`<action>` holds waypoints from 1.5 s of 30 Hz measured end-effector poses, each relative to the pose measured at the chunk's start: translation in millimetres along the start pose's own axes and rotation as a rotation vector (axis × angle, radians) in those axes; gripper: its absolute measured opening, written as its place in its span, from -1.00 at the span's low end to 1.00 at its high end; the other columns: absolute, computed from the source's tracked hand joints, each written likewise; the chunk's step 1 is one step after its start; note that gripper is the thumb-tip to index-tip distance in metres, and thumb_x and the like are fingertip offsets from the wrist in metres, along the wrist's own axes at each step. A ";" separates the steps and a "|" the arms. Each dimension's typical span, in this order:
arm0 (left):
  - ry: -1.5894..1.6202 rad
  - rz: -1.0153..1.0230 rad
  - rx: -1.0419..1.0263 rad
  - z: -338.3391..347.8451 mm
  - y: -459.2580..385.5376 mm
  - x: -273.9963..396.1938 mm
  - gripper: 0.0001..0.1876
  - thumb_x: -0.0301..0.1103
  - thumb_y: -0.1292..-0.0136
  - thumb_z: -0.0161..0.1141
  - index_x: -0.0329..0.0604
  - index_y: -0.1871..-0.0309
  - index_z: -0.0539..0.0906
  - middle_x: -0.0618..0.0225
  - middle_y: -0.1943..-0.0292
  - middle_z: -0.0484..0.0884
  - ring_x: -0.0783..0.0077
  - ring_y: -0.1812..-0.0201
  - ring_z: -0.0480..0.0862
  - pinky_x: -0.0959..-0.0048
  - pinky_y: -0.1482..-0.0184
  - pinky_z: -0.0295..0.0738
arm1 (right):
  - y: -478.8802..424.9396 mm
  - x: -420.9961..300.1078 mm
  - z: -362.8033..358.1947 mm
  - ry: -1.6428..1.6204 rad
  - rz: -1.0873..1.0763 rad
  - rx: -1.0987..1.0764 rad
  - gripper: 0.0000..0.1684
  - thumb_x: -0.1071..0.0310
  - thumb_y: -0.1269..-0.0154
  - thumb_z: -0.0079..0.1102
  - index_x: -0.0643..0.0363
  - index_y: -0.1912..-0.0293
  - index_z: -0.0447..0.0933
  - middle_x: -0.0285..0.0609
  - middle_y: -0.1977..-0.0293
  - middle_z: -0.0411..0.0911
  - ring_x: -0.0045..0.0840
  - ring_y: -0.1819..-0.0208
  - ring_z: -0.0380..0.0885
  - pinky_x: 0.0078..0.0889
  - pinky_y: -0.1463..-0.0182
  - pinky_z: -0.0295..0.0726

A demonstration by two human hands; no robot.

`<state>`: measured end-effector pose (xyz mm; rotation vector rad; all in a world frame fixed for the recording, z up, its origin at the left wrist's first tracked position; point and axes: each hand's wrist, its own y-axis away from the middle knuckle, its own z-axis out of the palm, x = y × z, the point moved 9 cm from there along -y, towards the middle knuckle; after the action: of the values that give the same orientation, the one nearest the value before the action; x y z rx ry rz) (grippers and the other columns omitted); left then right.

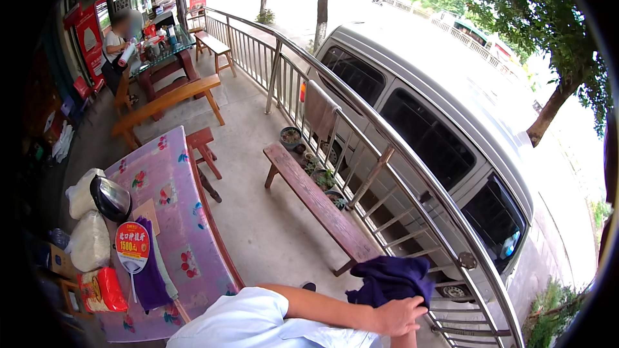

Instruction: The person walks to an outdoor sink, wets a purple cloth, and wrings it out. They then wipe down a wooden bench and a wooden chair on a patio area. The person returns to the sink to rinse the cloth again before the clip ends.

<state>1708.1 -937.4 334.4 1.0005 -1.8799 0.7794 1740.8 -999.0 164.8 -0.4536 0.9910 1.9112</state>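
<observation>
A bunched dark purple cloth [389, 280] is at the lower right, beside the metal railing. My left hand [399, 316] touches its lower edge, fingers spread, the forearm reaching across from the left. My right wrist [405, 340] comes up from the bottom edge; its hand is mostly hidden behind the left one, so its hold on the cloth cannot be told. To the left, a table with a flowered cloth [169, 174] bears a round hand fan [132, 246], a folded purple cloth [149, 280], a dark visored helmet [112, 198], white bags [89, 244] and a red packet [104, 290].
A narrow wooden bench [319, 198] stands along the metal railing [387, 130], with potted plants [324, 180] between them. A grey towel [320, 111] hangs on the rail. Outside is a parked van [425, 130]. Farther back, a person [116, 43] is at a glass-topped table [169, 53] near another bench [169, 104].
</observation>
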 end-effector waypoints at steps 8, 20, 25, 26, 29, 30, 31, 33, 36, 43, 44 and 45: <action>0.072 0.179 0.356 -34.9 -40.7 -52.2 -0.50 -0.24 -0.33 0.21 -0.27 -0.27 0.47 -0.04 -0.23 0.50 0.00 -0.18 0.58 0.23 -0.20 0.50 | -99.7 -28.6 68.4 0.100 0.160 -0.245 -0.50 -0.15 -0.46 -0.07 -0.03 -0.16 0.42 -0.25 0.02 0.54 -0.42 0.01 0.56 -0.24 -0.06 0.60; 0.691 -0.448 0.939 -102.0 -95.8 -149.7 -0.69 -0.39 -0.36 0.23 -0.35 -0.10 0.59 0.30 0.10 0.66 0.55 0.09 0.64 0.52 -0.03 0.54 | -157.4 -22.7 117.6 -0.081 0.657 -0.665 -0.67 0.01 -0.45 0.04 -0.03 -0.02 0.51 -0.28 0.17 0.58 -0.44 0.07 0.58 -0.32 -0.04 0.61; 0.395 -0.474 1.125 -136.3 -93.5 -92.4 -0.66 -0.48 -0.31 0.23 -0.32 -0.14 0.56 0.35 0.12 0.64 0.65 0.25 0.57 0.59 0.15 0.53 | -173.9 -54.5 132.2 -0.077 0.805 -0.935 -0.74 0.07 -0.44 0.08 -0.03 0.04 0.55 -0.29 0.23 0.60 -0.45 0.10 0.59 -0.36 -0.04 0.62; 0.325 -0.490 1.178 -141.1 -84.6 -84.0 -0.67 -0.52 -0.31 0.22 -0.27 -0.14 0.56 0.36 0.10 0.63 0.66 0.28 0.56 0.59 0.19 0.51 | -158.7 -76.9 167.3 0.139 0.647 -0.758 -0.64 -0.11 -0.48 -0.04 -0.05 0.09 0.45 -0.43 0.29 0.51 -0.62 0.37 0.46 -0.49 0.27 0.53; 0.062 -0.339 1.215 -158.4 -90.7 -38.4 -0.67 -0.56 -0.30 0.20 -0.22 -0.13 0.57 0.35 0.08 0.61 0.63 0.27 0.56 0.58 0.19 0.51 | -184.1 -99.0 164.5 0.354 0.305 -0.810 -0.65 0.35 -0.33 0.23 0.04 -0.09 0.44 -0.32 0.10 0.54 -0.52 0.15 0.59 -0.41 0.04 0.66; 0.024 -0.313 1.220 -157.2 -99.6 -33.1 -0.67 -0.59 -0.29 0.18 -0.20 -0.13 0.57 0.34 0.08 0.60 0.59 0.23 0.57 0.56 0.18 0.52 | -209.9 -81.7 128.8 0.365 0.311 -0.720 -0.63 0.28 -0.37 0.21 0.00 -0.13 0.41 -0.31 0.08 0.55 -0.51 0.11 0.59 -0.42 -0.01 0.66; -0.036 -0.281 1.216 -156.0 -104.5 -30.6 -0.68 -0.57 -0.31 0.20 -0.24 -0.12 0.56 0.32 0.07 0.61 0.55 0.14 0.60 0.53 0.09 0.54 | -197.2 -70.1 123.2 0.221 0.452 -0.707 -0.64 0.17 -0.37 0.20 -0.03 -0.11 0.44 -0.32 0.06 0.56 -0.52 0.09 0.59 -0.39 -0.02 0.65; 0.377 -0.263 1.176 -127.3 -115.5 -79.9 -0.71 -0.49 -0.33 0.20 -0.30 -0.10 0.56 0.24 0.10 0.63 0.45 0.07 0.63 0.47 -0.04 0.55 | -166.7 -50.2 123.2 -0.070 0.698 -0.730 -0.62 0.01 -0.37 0.17 -0.07 -0.08 0.48 -0.32 0.02 0.57 -0.51 0.06 0.60 -0.35 -0.05 0.64; 1.016 -0.093 1.031 -110.2 -120.9 -133.8 -0.63 -0.29 -0.47 0.10 -0.35 -0.20 0.49 0.22 -0.06 0.60 0.41 -0.11 0.58 0.41 -0.23 0.47 | -133.9 -49.4 138.4 -0.508 0.985 -0.830 -0.55 -0.15 -0.36 0.13 -0.11 -0.06 0.51 -0.32 0.00 0.58 -0.50 0.02 0.60 -0.29 -0.09 0.63; 1.572 0.112 0.805 -79.8 -88.0 -87.1 -0.25 0.15 -0.54 -0.22 -0.26 -0.54 0.07 0.16 -0.49 0.23 0.28 -0.39 0.37 0.23 -0.48 0.17 | -132.1 -96.3 194.8 0.102 0.429 -0.744 -0.45 -0.06 -0.55 -0.34 0.06 -0.09 0.53 -0.11 -0.05 0.60 -0.36 -0.06 0.58 -0.28 -0.17 0.55; 1.552 0.097 0.852 -74.7 -78.4 -88.0 -0.26 0.15 -0.52 -0.15 -0.24 -0.53 0.12 0.17 -0.44 0.28 0.31 -0.36 0.39 0.26 -0.44 0.22 | -140.5 -96.0 194.2 0.065 0.460 -0.751 -0.49 -0.03 -0.56 -0.34 0.08 0.01 0.52 -0.14 0.02 0.61 -0.37 0.04 0.57 -0.31 -0.09 0.56; 1.539 0.080 0.896 -67.6 -68.9 -89.4 -0.27 0.15 -0.50 -0.08 -0.21 -0.51 0.17 0.17 -0.40 0.34 0.34 -0.33 0.41 0.30 -0.40 0.28 | -143.8 -97.6 193.4 0.031 0.490 -0.750 -0.51 0.00 -0.56 -0.34 0.10 0.11 0.51 -0.16 0.09 0.61 -0.38 0.14 0.56 -0.34 0.00 0.56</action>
<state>1822.6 -886.2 294.5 0.4198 -0.1849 1.7882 1929.3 -862.4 280.7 -0.7073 0.3773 2.7190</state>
